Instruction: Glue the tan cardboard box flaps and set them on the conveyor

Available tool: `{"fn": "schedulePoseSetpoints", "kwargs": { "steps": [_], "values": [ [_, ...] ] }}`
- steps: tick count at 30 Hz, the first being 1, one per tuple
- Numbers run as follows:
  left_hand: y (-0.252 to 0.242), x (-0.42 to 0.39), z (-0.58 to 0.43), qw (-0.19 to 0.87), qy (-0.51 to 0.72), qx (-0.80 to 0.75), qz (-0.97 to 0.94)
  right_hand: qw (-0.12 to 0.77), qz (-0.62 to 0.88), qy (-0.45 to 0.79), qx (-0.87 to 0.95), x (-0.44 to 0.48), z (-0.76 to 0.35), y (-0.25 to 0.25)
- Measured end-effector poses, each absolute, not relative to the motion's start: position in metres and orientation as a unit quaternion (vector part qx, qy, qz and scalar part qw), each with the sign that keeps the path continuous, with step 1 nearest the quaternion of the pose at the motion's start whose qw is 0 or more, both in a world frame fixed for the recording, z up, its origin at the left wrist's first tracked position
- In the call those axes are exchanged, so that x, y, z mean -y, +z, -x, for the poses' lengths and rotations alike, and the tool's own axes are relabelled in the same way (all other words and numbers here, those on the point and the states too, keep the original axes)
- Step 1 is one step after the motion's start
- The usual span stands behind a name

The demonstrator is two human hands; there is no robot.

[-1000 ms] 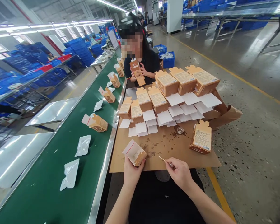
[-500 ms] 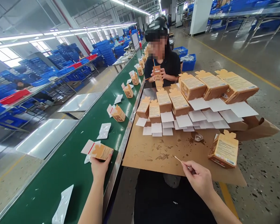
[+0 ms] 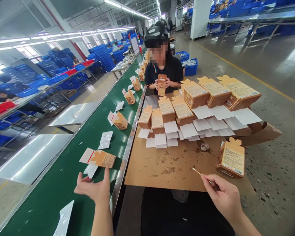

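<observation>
My left hand (image 3: pixel 94 187) is open and empty, just below a small kraft-brown carton (image 3: pixel 104 159) lying on the green conveyor belt (image 3: pixel 56 183), with a white flap spread to its left. My right hand (image 3: pixel 223 196) pinches a thin wooden stick (image 3: pixel 198 172) over the brown cardboard sheet (image 3: pixel 159 173). The stick's tip points left, touching nothing. Close to that tip stands another printed carton (image 3: pixel 231 159). A small glass dish (image 3: pixel 205 147) with dark stains around it sits on the sheet.
Across the sheet, rows of cartons and white cards are stacked. A seated co-worker (image 3: pixel 162 70) holds a carton opposite me. More cartons and white trays lie along the belt, which has a steel edge rail (image 3: pixel 125 167). Blue crates fill the shelves behind.
My left hand has let go of the carton, which now lies on the belt, and its fingers have spread. My right hand still holds the stick. The view has shifted slightly.
</observation>
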State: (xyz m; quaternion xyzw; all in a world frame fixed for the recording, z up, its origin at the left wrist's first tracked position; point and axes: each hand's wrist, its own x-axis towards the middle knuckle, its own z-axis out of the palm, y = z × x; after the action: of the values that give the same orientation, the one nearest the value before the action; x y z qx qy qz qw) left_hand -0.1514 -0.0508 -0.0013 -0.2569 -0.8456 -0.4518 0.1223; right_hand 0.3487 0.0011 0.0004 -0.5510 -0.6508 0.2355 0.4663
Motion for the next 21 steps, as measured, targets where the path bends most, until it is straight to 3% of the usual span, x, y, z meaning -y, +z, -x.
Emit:
{"fn": "schedulePoseSetpoints", "kwargs": {
  "steps": [2,5,8,12,16,21],
  "values": [
    [0.009,0.029,0.142,0.122,-0.520,0.797,0.282,0.479,0.562,0.223,0.636,0.006,-0.358,0.002],
    [0.042,-0.053,0.119,-0.004,-0.564,0.740,0.365,0.483,0.558,0.221,0.637,0.006,-0.357,0.009],
    [0.076,-0.156,0.094,-0.170,-0.478,0.756,0.413,0.478,0.549,0.210,0.652,-0.002,-0.348,0.019],
    [0.087,-0.236,0.073,-0.253,-0.411,0.769,0.420,0.490,0.534,0.164,0.669,-0.008,-0.344,0.027],
    [0.076,-0.218,0.078,-0.269,-0.405,0.774,0.406,0.446,0.570,0.110,0.681,-0.025,-0.361,0.028],
    [0.054,-0.117,0.091,-0.266,-0.482,0.748,0.370,0.242,0.659,0.081,0.707,-0.082,-0.384,0.037]
  ]
}}
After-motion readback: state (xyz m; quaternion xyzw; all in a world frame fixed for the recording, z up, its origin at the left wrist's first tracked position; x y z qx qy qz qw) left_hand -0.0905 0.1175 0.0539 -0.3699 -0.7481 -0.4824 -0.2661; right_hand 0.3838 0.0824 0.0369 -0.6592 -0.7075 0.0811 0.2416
